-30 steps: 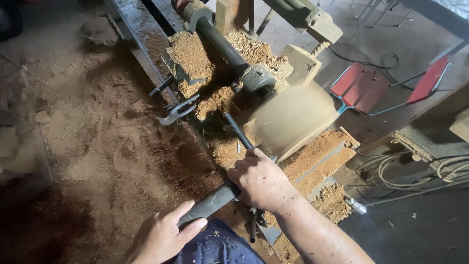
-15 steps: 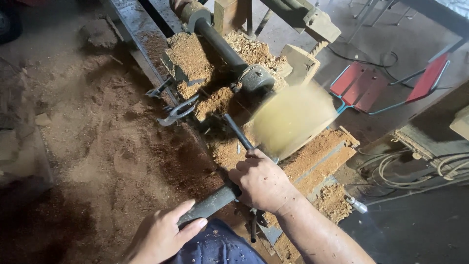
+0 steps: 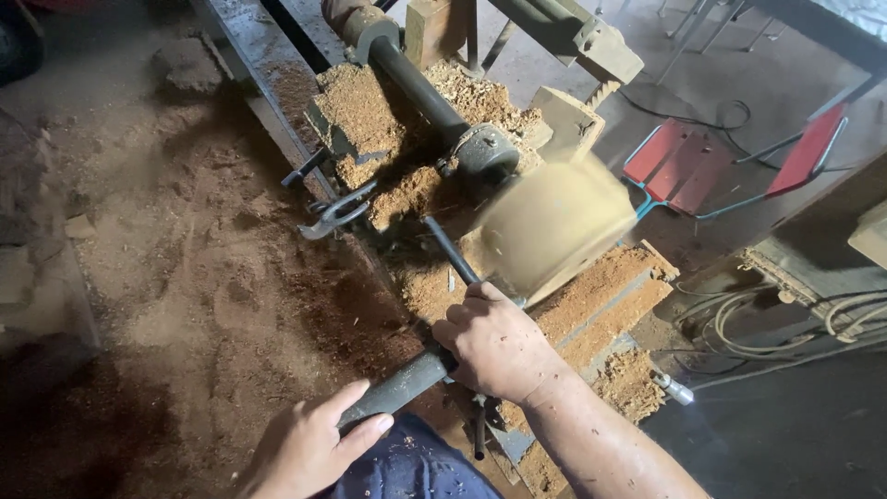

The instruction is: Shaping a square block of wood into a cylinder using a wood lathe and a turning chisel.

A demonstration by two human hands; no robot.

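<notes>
- Work in hand: turning a wood blank [image 3: 552, 226] on a lathe [image 3: 418, 85]; the blank shows as a pale blurred mass, so it is spinning.
- Blank: sits at the near end of the lathe shaft, above the lathe bed, just past the right hand. Its outline looks rounded, with no corners to make out; judged as roughed to round already. Its finer surface cannot be told through the blur.
- Chisel [image 3: 450, 249]: a long dark bar with a thick dark handle [image 3: 393, 388]. Its tip reaches the blank's near side; contact looks likely, though the exact touch point is hidden by blur.
- Right hand [image 3: 494, 342]: grip closed over the chisel shaft where it meets the handle, close to the blank.
- Left hand [image 3: 309, 444]: grip closed loosely on the handle's near end, fingers wrapped over it.
- Shavings [image 3: 601, 286]: heaped thickly on the lathe bed, round the headstock and over the floor [image 3: 166, 277] to the left; judged as a sign that much wood has come off.
- Left to do, as a judgement: further shaping and smoothing; the blank is on the shaft, not parted off.
- Nearby: a wrench [image 3: 337, 214] at the bed's left edge; a red chair [image 3: 730, 162] and cables [image 3: 785, 319] well apart on the right.
</notes>
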